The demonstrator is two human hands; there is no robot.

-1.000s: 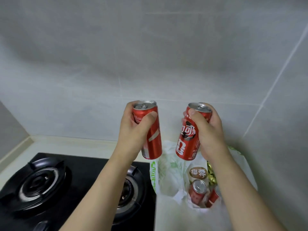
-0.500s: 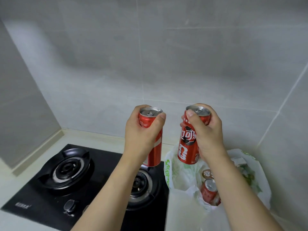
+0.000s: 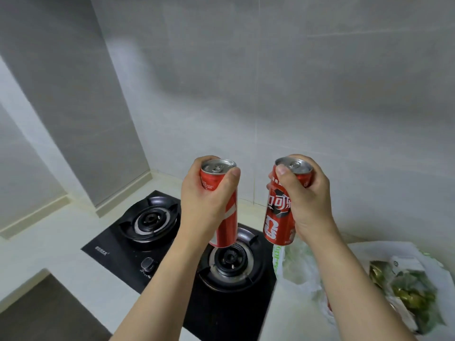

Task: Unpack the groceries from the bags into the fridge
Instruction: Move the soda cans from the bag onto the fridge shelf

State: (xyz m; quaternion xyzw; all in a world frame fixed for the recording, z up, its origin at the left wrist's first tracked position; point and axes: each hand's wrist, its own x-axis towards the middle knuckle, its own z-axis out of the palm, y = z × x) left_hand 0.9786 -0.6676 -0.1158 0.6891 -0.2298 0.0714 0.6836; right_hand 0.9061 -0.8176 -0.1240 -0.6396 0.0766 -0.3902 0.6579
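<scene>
My left hand (image 3: 206, 200) grips a tall red soda can (image 3: 225, 227) upright above the stove. My right hand (image 3: 305, 200) grips a second red soda can (image 3: 278, 217) with white lettering, also upright, just right of the first. Both cans hang in the air with a small gap between them. A white plastic grocery bag (image 3: 300, 271) with green print lies on the counter at the lower right, partly hidden by my right forearm. No fridge is in view.
A black two-burner gas stove (image 3: 152, 227) sits in the pale countertop (image 3: 56, 237) below my hands. A packet of green-wrapped goods (image 3: 406, 289) lies on the bag at the far right. Grey tiled walls close the back and left. Dark floor shows at the lower left.
The view has swung left and pulled back, so the stove shows more fully and the bag sits further right. Both hands keep their cans, now over the stove rather than over the bag.
</scene>
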